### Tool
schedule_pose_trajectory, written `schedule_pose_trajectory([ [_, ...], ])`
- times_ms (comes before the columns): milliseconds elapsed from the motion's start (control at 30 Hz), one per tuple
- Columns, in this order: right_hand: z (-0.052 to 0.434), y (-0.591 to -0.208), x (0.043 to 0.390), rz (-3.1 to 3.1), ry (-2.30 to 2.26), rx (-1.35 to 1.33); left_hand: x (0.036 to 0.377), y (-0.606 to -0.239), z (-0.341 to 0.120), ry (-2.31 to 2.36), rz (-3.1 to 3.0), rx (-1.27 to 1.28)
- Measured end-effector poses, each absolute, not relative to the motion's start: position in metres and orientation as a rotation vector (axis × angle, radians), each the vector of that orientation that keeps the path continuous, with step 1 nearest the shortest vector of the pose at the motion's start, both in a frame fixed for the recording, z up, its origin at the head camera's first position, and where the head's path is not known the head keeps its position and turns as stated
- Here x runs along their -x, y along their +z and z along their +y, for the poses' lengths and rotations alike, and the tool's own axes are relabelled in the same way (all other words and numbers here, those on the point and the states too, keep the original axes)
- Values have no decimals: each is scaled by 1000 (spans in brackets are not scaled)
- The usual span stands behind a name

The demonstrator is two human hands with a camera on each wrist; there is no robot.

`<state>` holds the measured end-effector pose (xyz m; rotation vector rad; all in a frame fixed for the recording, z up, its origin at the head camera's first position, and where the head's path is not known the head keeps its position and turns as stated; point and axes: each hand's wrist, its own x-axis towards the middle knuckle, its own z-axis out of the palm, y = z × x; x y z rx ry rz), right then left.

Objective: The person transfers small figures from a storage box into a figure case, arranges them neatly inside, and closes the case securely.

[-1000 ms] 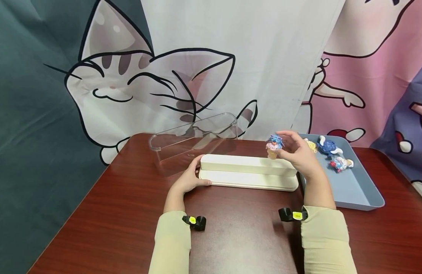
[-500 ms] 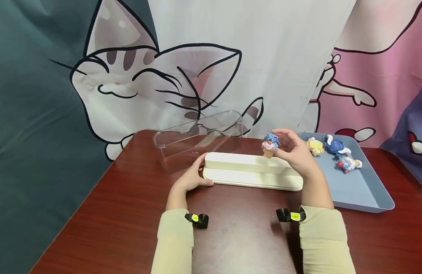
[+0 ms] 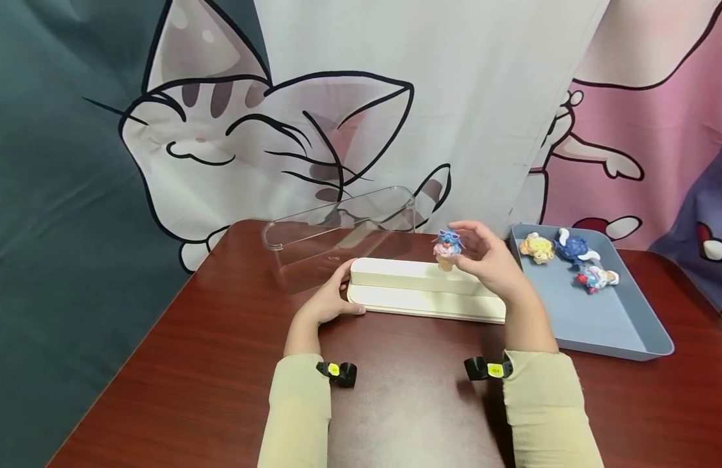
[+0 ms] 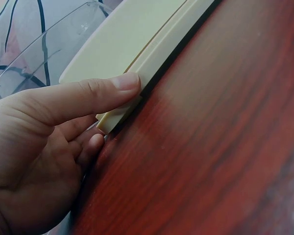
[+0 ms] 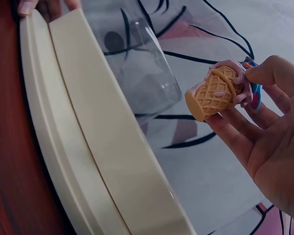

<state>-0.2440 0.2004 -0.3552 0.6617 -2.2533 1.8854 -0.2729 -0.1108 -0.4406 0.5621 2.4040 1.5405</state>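
Observation:
A cream stepped display base [image 3: 419, 302] lies on the table, its raised ledge at the back. My left hand [image 3: 324, 304] grips its left end; in the left wrist view the thumb [image 4: 125, 82] presses on the front edge while the other fingers curl behind. Above the ledge, my right hand [image 3: 492, 263] pinches an ice-cream-cone figurine [image 3: 447, 250] with a blue character on top and pink icing. The right wrist view shows its waffle cone [image 5: 213, 95] pointing away from the palm, held between thumb and fingers.
Behind the base stands a clear plastic cover [image 3: 337, 234], tilted in view. A blue-grey tray [image 3: 601, 325] at the right holds a yellow figurine [image 3: 536, 248], a dark blue one [image 3: 574, 247] and a red-and-blue cone figurine [image 3: 596, 278]. A printed curtain [image 3: 484, 97] hangs beyond the table.
My right hand has moved left along the ledge with the figurine, away from the tray. The left hand keeps its hold on the base. The view has shifted slightly.

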Motion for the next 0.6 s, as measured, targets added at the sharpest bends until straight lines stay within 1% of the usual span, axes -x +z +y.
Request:
schedule_pose_trajectory([
  [600, 179, -358, 245, -2390, 1875, -649, 275, -441, -113, 1569, 2384, -505],
])
